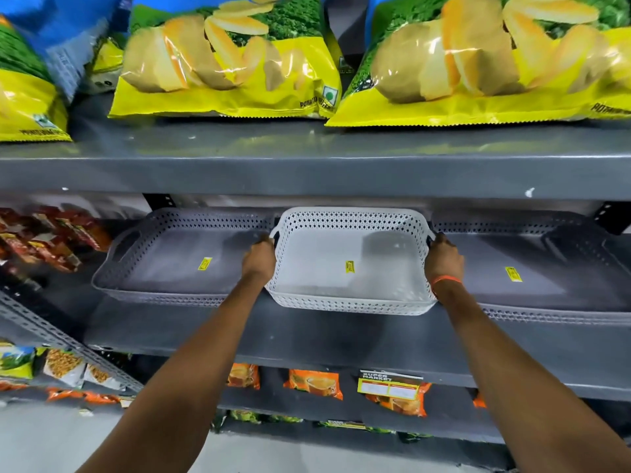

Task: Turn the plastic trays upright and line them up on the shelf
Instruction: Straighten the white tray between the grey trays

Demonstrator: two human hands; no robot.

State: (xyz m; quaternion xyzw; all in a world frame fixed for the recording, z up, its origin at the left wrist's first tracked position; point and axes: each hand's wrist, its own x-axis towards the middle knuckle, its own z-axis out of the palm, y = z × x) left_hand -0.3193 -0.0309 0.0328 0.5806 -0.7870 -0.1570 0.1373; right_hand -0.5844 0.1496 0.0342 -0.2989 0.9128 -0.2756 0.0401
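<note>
A white perforated plastic tray (321, 268) sits upright in the middle of the grey shelf (307, 332), a yellow sticker on its floor. My left hand (258, 259) grips its left handle and my right hand (444, 259) grips its right handle. A grey tray (170, 264) stands upright to its left, stacked on another. A second grey tray (532, 274) stands upright to the right, also stacked. All three lie in a row, side by side, with the white one's front edge a little further forward.
The shelf above (307, 172) hangs low over the trays and carries large yellow chip bags (225, 63). Red snack packets (44, 240) lie at the left of the tray shelf. Orange packets (314, 384) fill the shelf below.
</note>
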